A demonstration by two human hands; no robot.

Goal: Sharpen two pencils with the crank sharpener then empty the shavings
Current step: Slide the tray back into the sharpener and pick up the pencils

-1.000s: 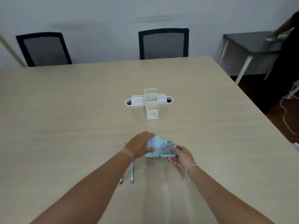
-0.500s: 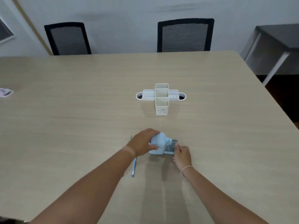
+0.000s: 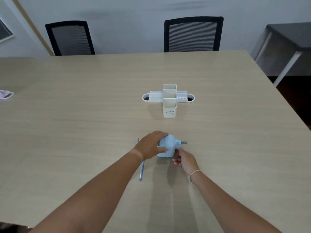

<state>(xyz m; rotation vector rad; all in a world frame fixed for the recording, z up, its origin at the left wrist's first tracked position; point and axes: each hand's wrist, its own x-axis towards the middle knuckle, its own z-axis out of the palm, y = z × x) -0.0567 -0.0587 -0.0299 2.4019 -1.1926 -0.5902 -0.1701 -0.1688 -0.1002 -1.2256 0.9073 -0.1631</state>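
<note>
"idea"-like print on holder (image 3: 169, 106), unclear

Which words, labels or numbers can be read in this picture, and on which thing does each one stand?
White desk organizer, front face: a small dark word, perhaps "idea"; too blurred to be sure.
Same face, under that word: a small drawing, no letters readable.
Blue pencil, near its lower end: a short mark, too small to read.
Light blue crank sharpener: no text visible.

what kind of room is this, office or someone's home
Most likely an office meeting room: a large pale wood-look table with black mesh-backed chairs tucked along its far edge, a white plastic desk organiser in the middle, and a plain grey side table by a bare wall.
</note>
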